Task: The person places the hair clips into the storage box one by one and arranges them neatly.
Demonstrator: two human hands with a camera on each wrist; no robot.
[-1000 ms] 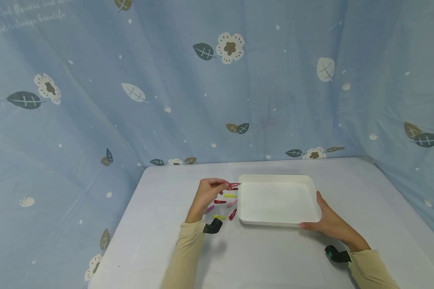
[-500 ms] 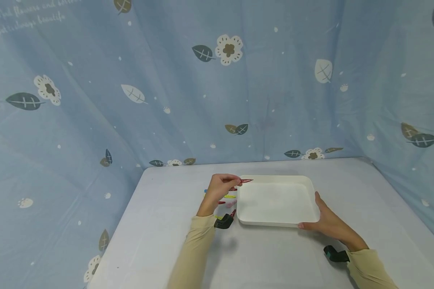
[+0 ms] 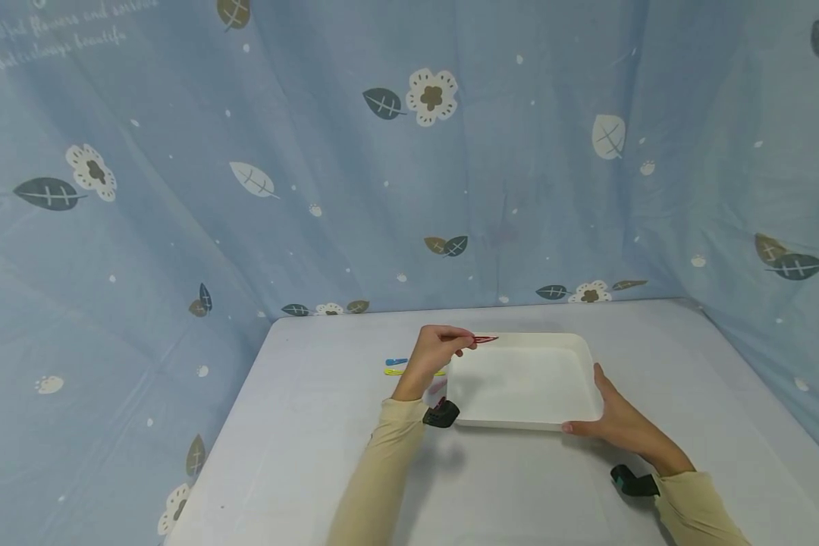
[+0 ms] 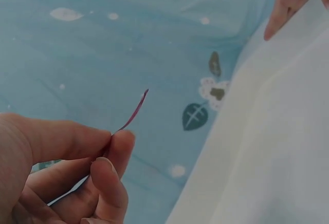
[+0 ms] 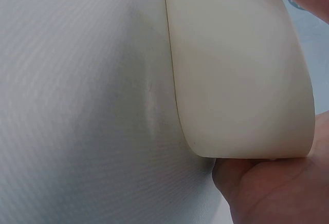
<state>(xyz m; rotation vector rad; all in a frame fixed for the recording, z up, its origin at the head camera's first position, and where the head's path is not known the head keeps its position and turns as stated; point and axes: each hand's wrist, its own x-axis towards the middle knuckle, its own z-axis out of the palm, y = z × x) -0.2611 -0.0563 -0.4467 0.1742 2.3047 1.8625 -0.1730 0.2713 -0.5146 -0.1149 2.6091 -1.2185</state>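
Left hand (image 3: 437,353) pinches red hair clip (image 3: 487,340), near far-left corner of white tray (image 3: 532,383) — right hand (image 3: 621,425) well apart, clamped on near-right corner; blue clip (image 3: 396,362), yellow clip (image 3: 393,372) beyond left edge.

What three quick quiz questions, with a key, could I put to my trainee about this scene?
1. True or false: the left hand holds nothing.
2. Which hand grips the shallow white rectangular tray?
3. Fill in: just beyond the slim yellow hair clip lies a slim ____ one.

Key:
1. False; it pinches a slim red hair clip.
2. The right hand.
3. Blue.
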